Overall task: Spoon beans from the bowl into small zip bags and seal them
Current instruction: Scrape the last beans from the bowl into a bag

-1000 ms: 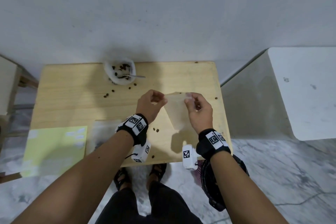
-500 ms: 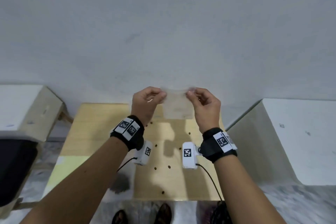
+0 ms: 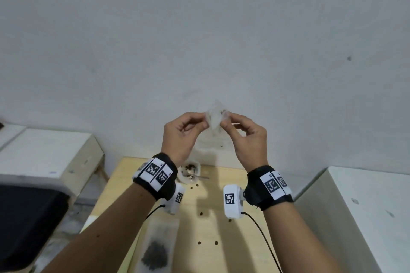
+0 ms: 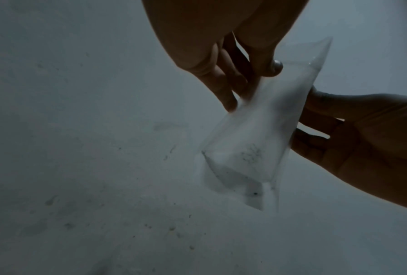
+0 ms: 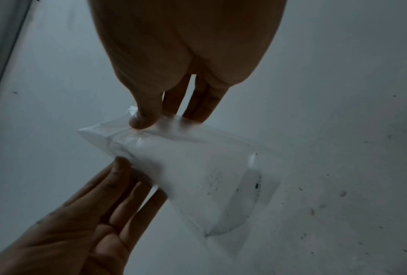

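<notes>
I hold a small clear zip bag (image 3: 214, 117) up in front of the wall, above the table. My left hand (image 3: 205, 121) pinches one side of its top edge and my right hand (image 3: 224, 121) pinches the other. In the left wrist view the bag (image 4: 252, 141) hangs empty, with only dark dust specks inside, between the left hand (image 4: 249, 87) and the right hand (image 4: 362, 148). The right wrist view shows the bag (image 5: 198, 176) puffed slightly open under my right hand (image 5: 169, 117). The white bowl (image 3: 198, 168) of beans, with the spoon (image 3: 200, 177) in it, stands at the table's far edge.
A bag filled with dark beans (image 3: 157, 248) lies on the wooden table (image 3: 244, 239) near my left forearm. Loose beans (image 3: 201, 213) are scattered over the tabletop. A white box (image 3: 44, 153) stands at the left and a white block (image 3: 366, 206) at the right.
Both hands have lifted the bag from just above the table up in front of the wall and come closer together. The bag has turned from flat to edge-on.
</notes>
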A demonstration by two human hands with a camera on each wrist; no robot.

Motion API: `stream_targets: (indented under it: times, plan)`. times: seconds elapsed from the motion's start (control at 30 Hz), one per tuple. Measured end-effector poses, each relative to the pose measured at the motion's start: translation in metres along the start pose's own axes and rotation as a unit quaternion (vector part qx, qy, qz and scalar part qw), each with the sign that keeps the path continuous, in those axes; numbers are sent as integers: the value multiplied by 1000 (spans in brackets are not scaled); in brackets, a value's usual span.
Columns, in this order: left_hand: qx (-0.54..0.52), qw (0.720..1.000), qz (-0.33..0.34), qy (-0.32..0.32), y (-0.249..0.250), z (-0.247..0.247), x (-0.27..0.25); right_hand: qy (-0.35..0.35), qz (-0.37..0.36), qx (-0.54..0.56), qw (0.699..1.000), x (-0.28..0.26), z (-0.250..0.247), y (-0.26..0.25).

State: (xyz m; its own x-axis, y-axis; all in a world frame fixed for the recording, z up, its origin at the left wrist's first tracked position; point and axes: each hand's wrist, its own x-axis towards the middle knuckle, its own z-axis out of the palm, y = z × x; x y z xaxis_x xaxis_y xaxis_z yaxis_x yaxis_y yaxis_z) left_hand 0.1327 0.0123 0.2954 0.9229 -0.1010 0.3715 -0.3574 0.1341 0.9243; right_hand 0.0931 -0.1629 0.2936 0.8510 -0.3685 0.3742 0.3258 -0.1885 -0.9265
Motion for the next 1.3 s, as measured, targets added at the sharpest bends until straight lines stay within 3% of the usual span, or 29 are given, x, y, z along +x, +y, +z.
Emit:
stream_targets:
  times: [0.23,0.5,0.6,0.7,0.87,1.03,1.17,1.3]
  plan:
    - [39,996,-47,-64,-9,-18,-34,-21,13,4,1000,-21,13,4]
    - [74,993,-93,-16,-34,-42,-53,-81,52,1,995,-60,42,47]
    - [26,992,-121,20,-48,-55,-55,-93,84,-13,992,-70,52,69]
    - [-9,990,-135,43,-59,-65,-51,-98,125,-53,986,-80,63,94]
    - [47,990,-129,43,-82,-81,-36,-98,146,-166,970,-89,79,132]
    - [79,983,-163,7,-115,-94,-24,-128,93,-296,942,-89,103,159]
    - [53,975,-214,-28,-140,-107,-15,-113,129,-300,938,-90,116,173]
    - [96,972,-202,-67,-159,-118,-14,-105,181,-284,936,-94,123,188]
